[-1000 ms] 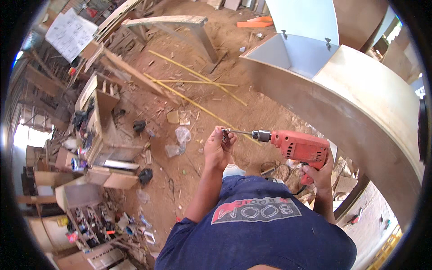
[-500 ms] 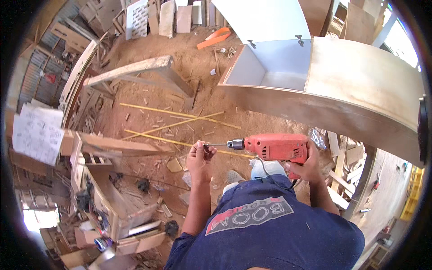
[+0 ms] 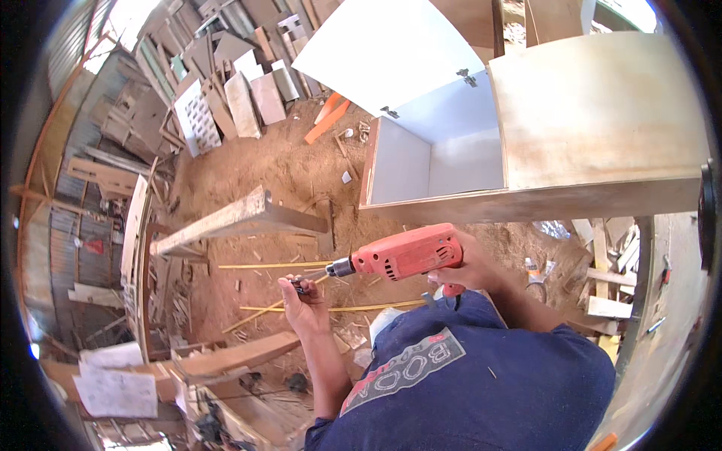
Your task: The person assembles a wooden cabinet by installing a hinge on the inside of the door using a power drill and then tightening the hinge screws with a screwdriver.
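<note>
A red power drill (image 3: 410,252) is in my right hand (image 3: 475,263), which wraps its rear handle. The drill's metal chuck (image 3: 341,267) points left, toward my left hand (image 3: 304,310). My left thumb and fingers pinch a small dark piece (image 3: 302,286) at the end of the thin bit; it is too small to name. Beyond the drill stands a long wooden cabinet (image 3: 444,201) with a white-lined compartment. Its white door (image 3: 383,56) is raised on two dark hinges.
Yellow strips (image 3: 346,308) lie crossed on the dirt floor below the drill. A wooden trestle (image 3: 218,222) stands to the left. Boards (image 3: 244,105) lean at the back. At the right is a workbench (image 3: 669,316) with small tools, and near it wood offcuts (image 3: 613,278).
The view has turned, with the cabinet appearing nearer the middle. The drill now tilts down to the left, and both hands have shifted left in the picture, still holding.
</note>
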The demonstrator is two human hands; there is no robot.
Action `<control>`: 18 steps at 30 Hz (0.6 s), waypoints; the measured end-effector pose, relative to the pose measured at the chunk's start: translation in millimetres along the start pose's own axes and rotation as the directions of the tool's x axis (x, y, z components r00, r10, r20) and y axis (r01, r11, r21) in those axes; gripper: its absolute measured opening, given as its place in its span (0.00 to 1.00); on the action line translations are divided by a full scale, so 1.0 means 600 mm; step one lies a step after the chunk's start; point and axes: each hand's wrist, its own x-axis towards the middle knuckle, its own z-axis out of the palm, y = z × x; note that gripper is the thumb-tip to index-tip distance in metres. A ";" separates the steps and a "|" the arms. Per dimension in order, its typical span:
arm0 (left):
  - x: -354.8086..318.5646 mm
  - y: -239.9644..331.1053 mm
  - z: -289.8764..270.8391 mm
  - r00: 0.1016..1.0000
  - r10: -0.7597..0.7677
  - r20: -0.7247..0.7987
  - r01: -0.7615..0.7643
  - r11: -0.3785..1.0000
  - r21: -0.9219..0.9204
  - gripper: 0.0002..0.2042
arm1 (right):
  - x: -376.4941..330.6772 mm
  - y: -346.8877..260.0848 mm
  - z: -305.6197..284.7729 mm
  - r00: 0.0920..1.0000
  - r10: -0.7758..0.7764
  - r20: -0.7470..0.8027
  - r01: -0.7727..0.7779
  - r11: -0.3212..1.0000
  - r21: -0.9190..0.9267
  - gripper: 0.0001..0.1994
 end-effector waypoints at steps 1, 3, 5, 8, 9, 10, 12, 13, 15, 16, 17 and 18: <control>0.025 -0.003 0.017 1.000 -0.017 0.011 0.017 1.000 0.017 0.12 | 0.027 0.004 -0.009 0.999 -0.019 0.040 0.017 0.999 0.036 0.26; 0.080 -0.012 0.050 0.999 -0.033 -0.014 0.033 0.999 -0.036 0.14 | 0.069 0.003 -0.019 0.997 -0.038 0.062 0.033 0.996 0.078 0.25; 0.132 -0.022 0.078 0.998 -0.063 -0.005 0.063 0.998 -0.012 0.13 | 0.107 -0.003 -0.023 0.993 -0.026 0.111 0.008 0.987 0.161 0.25; 0.219 -0.044 0.110 0.984 -0.144 0.107 0.144 0.989 0.011 0.12 | 0.153 0.000 -0.029 0.989 -0.038 0.146 -0.002 0.965 0.263 0.25; 0.257 -0.061 0.122 0.976 -0.157 0.148 0.155 0.988 0.024 0.12 | 0.172 0.002 -0.032 0.993 -0.048 0.112 0.016 0.963 0.269 0.25; 0.290 -0.076 0.132 0.966 -0.178 0.186 0.172 0.984 0.044 0.12 | 0.182 0.006 -0.032 0.997 -0.007 0.073 -0.015 0.952 0.305 0.25; 0.360 -0.116 0.168 0.938 -0.279 0.207 0.273 0.960 0.058 0.12 | 0.202 0.015 -0.021 0.998 0.007 -0.056 0.013 0.940 0.342 0.25; 0.397 -0.125 0.191 0.920 -0.326 0.219 0.323 0.945 0.052 0.12 | 0.217 0.016 -0.011 0.995 -0.020 -0.096 0.052 0.938 0.343 0.25; 0.469 -0.148 0.227 0.866 -0.405 0.294 0.398 0.913 0.086 0.12 | 0.241 0.023 0.013 0.976 0.023 -0.217 0.062 0.924 0.378 0.26; 0.492 -0.165 0.250 0.828 -0.437 0.352 0.414 0.899 0.141 0.12 | 0.253 0.037 0.024 0.952 -0.011 -0.306 0.132 0.916 0.378 0.26; 0.516 -0.178 0.271 0.786 -0.465 0.406 0.424 0.885 0.193 0.11 | 0.266 0.048 0.045 0.936 -0.020 -0.353 0.159 0.915 0.371 0.26; 0.540 -0.193 0.292 0.724 -0.514 0.461 0.464 0.857 0.226 0.11 | 0.274 0.051 0.060 0.898 -0.056 -0.436 0.245 0.888 0.390 0.26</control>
